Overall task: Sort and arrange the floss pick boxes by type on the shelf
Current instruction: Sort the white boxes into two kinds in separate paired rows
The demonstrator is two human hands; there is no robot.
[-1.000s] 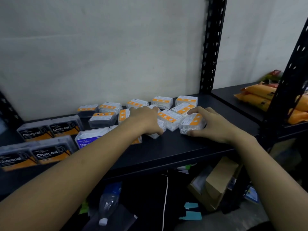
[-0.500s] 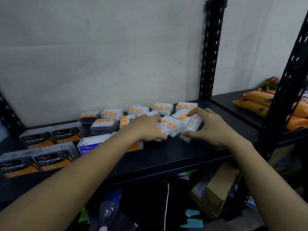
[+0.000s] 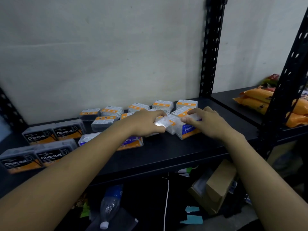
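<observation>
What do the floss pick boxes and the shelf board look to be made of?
Round box: seemingly clear glossy plastic, white contents showing through, printed blue-orange label. Charcoal boxes: smoky translucent plastic, likely. Shelf board: matte black, metal or laminate, can't tell.

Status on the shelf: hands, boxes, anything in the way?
Left hand gripping a clear box. Right hand on the blue Round box, front face showing. Loose orange-label boxes crowd behind; Charcoal boxes grouped left.

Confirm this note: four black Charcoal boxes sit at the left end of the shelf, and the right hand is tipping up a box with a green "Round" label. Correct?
Not quite. In the head view, the box under the right hand has a blue "Round" label, not green. The four Charcoal boxes do sit at the left end of the shelf.
</observation>
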